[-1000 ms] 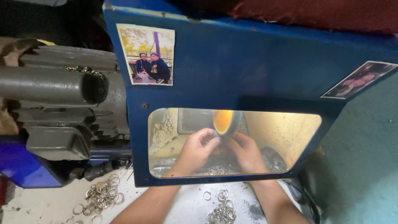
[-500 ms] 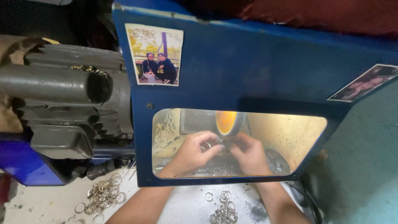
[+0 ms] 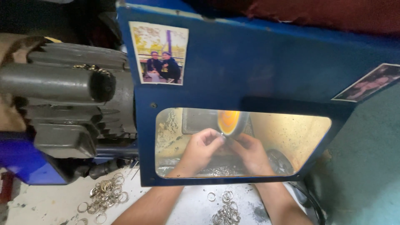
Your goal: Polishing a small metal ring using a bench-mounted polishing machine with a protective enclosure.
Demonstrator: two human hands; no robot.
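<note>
1. Pale, dusty grey is the desk (image 3: 46, 204) at the near edge, and both bare forearms rise from it into the machine.
2. A loose pile of metal rings (image 3: 104, 193) lies on the desk to the left; a smaller cluster of rings (image 3: 225, 212) lies between the forearms.
3. A blue metal guard panel (image 3: 258, 66) stands upright over the desk, with a clear window (image 3: 291, 137) cut into its lower part; both hands are seen through that window.
4. The left hand (image 3: 200, 150) is curled narrow, fingertips pinched together at a small piece near the wheel; the piece itself is too small to make out.
5. The right hand (image 3: 252, 154) is likewise closed in, fingers bent toward the same spot, touching or nearly touching the left hand's fingertips.
6. Just above the fingertips sits an orange-yellow polishing wheel (image 3: 231, 121), lit warmly from inside.
7. More rings (image 3: 218, 171) lie on the floor of the enclosure beneath the hands.
8. To the left, outside the panel, is a grey ribbed electric motor (image 3: 71, 108).
9. Two photographs are stuck on the panel: one at upper left (image 3: 158, 52), one at the right edge (image 3: 368, 83).
</note>
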